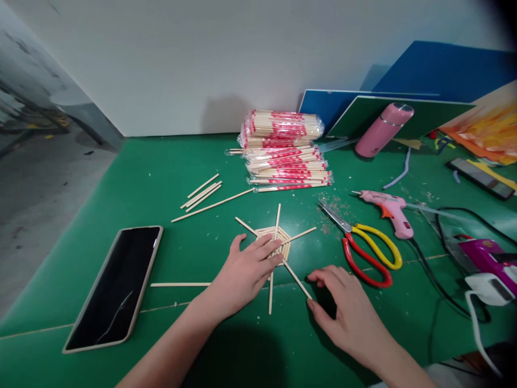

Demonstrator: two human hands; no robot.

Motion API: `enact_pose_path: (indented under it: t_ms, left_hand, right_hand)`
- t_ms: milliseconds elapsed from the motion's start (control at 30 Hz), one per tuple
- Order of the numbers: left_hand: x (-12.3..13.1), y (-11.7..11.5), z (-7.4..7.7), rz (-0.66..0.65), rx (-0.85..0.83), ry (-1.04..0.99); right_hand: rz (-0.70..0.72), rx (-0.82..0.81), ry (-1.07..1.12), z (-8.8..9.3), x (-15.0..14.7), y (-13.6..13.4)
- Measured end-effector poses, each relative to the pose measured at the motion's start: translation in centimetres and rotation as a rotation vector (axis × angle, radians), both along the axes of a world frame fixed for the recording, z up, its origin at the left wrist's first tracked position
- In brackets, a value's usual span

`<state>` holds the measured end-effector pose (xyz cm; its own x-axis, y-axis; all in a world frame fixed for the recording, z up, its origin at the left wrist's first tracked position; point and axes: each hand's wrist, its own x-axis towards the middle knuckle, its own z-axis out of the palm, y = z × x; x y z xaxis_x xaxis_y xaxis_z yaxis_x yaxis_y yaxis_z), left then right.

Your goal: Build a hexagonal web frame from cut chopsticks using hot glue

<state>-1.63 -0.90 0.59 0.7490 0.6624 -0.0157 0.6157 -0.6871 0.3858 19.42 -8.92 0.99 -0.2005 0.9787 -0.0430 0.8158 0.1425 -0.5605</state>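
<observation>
A star-like wheel of pale wooden chopsticks lies flat on the green table, with short pieces ringed about its centre and longer sticks pointing outward. My left hand rests over the wheel's middle, fingers stretched out, hiding part of the centre. At the lower right, a chopstick sticks out toward my right hand. The thumb there is at the stick's tip, perhaps touching it, while the index finger stands apart from it. A single chopstick lies left of the wheel, its right end passing behind my left forearm.
Plastic-wrapped chopstick bundles are piled by the wall, with loose cut sticks to their left. A phone lies at left. On the right are scissors, a pink glue gun with its cord, and a pink bottle.
</observation>
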Motion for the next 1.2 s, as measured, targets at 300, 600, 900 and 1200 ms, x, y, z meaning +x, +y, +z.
enact_pose_path:
  t_ms: [300,600,900,1200]
  left_hand:
    - [0.0,0.2,0.2,0.003,-0.017,-0.005]
    - [0.0,0.0,0.2,0.036,-0.029,-0.040]
    - [0.1,0.2,0.2,0.028,-0.055,-0.034]
    - [0.1,0.2,0.1,0.014,-0.035,-0.006]
  right_hand:
    - [0.003,0.049,0.091,0.2,0.1,0.2]
    - [0.042,0.147,0.064,-0.5,-3.1,4.3]
    - [0.031,0.126,0.048,-0.8,-3.5,4.8]
    - [-0.009,0.074,0.164,-0.6,-2.9,4.4]
